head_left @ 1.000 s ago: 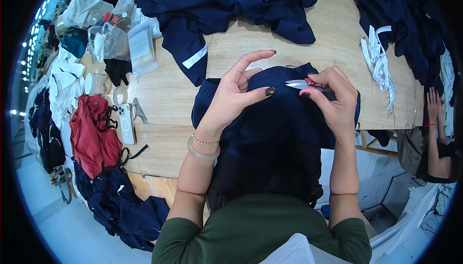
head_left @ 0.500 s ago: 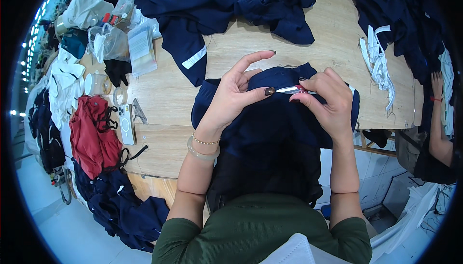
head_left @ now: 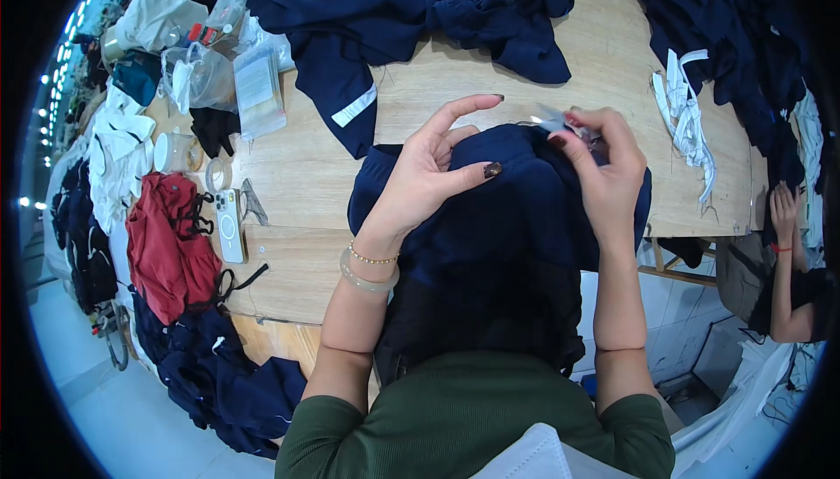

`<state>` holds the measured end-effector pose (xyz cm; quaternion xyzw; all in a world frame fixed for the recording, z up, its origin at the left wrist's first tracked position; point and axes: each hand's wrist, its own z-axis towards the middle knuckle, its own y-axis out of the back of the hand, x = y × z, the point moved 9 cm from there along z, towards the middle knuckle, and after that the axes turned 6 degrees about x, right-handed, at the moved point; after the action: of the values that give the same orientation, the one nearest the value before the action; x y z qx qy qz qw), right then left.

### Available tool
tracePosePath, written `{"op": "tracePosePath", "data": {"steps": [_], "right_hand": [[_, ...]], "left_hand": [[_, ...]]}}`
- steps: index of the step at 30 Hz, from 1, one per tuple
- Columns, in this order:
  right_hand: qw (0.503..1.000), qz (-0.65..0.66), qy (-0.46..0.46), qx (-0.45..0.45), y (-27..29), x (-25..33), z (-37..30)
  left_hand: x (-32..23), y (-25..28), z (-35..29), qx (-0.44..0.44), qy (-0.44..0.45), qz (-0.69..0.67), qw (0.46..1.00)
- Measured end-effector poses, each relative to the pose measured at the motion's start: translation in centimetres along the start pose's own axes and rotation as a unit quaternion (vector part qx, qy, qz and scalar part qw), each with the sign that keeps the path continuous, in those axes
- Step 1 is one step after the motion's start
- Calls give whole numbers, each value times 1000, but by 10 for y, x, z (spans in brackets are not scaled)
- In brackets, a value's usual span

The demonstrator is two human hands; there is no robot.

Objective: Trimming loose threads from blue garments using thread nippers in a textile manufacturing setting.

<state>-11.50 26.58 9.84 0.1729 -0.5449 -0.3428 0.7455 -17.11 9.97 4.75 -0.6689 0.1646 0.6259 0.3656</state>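
A navy blue garment (head_left: pixel 499 208) is bunched over my lap and the table's near edge. My left hand (head_left: pixel 442 160) rests at its left side, thumb and forefinger spread wide apart with nothing between them. The other fingers curl against the cloth, partly hidden. In my right hand (head_left: pixel 604 151) is a small pair of thread snips (head_left: pixel 549 118), pale blades pointing left above the garment's far edge. Motion blurs the snips, so whether their blades are apart cannot be made out.
More navy garments (head_left: pixel 350 6) lie at the far side. White strips (head_left: pixel 684 116) sit at the right. At the left are a phone (head_left: pixel 230 225), a red garment (head_left: pixel 171 247), tape rolls (head_left: pixel 218 174) and plastic bags (head_left: pixel 197 76). Another person's hand (head_left: pixel 783 212) is at far right.
My right hand has moved the snips up and away from my left thumb, toward the garment's far edge. My left hand has barely moved. The other person's arm at far right has shifted lower.
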Motion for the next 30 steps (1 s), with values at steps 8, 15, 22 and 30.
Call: {"op": "tracePosePath", "data": {"steps": [8, 15, 22, 30], "right_hand": [[984, 74, -161, 3, -23, -29, 21], [966, 176, -83, 168, -50, 15, 19], [958, 236, -163, 16, -9, -50, 1], [896, 385, -182, 127, -46, -39, -16]], "left_hand": [[-2, -6, -4, 19, 27, -6, 999], [-5, -1, -5, -22, -14, 26, 999], [-1, 7, -6, -63, 35, 9, 997], [13, -17, -7, 7, 120, -147, 982]]}}
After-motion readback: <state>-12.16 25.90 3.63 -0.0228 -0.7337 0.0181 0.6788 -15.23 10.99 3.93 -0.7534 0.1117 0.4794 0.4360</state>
